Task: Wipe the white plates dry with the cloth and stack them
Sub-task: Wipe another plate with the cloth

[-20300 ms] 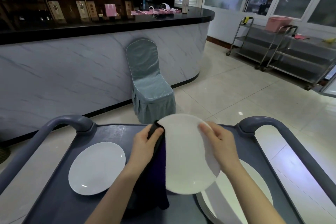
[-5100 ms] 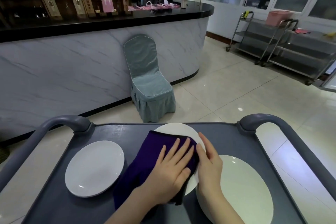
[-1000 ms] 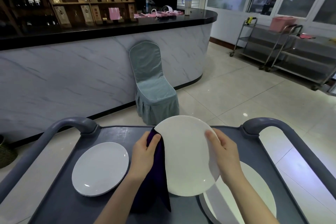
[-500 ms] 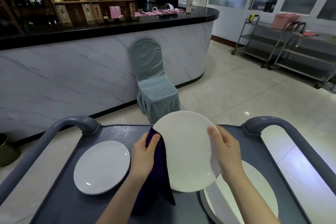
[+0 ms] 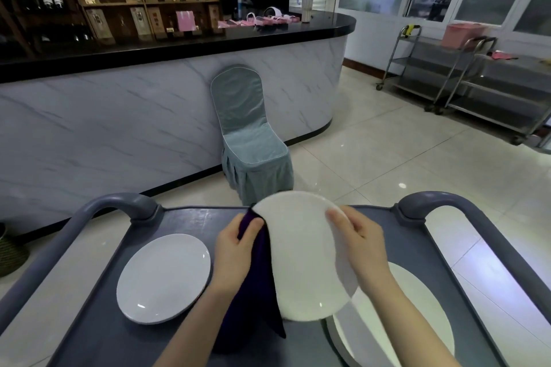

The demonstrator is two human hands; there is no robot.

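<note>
White and tipped up on edge, the plate (image 5: pixel 301 259) sits between both hands above the cart (image 5: pixel 190 220), its face turned to the camera. The left hand (image 5: pixel 235 250) grips the purple cloth (image 5: pixel 262 274) at the plate's left rim. Its thumb pinches a fold of cloth from the front, and its fingers are hidden behind. The cloth lies against the rim there and hangs down in a long dark drape to the cart top, just beside the plate's lower left edge. How much of it covers the back of the plate cannot be seen.

The right hand (image 5: pixel 360 244) holds the opposite rim, upper right, with its fingers curled over the edge onto the front face. That side of the plate looks blurred. So the plate is held at its two sides, with the cloth only on the left.

Flat on the cart to the left, well apart from the hands, lies the left plate (image 5: pixel 164 277). At lower right lies the right plate (image 5: pixel 417 310), partly hidden by the held plate and the right forearm. Whether more plates lie under it cannot be told.

Beyond the cart a covered chair (image 5: pixel 247 134) stands against a marble-fronted counter (image 5: pixel 119 116).
</note>
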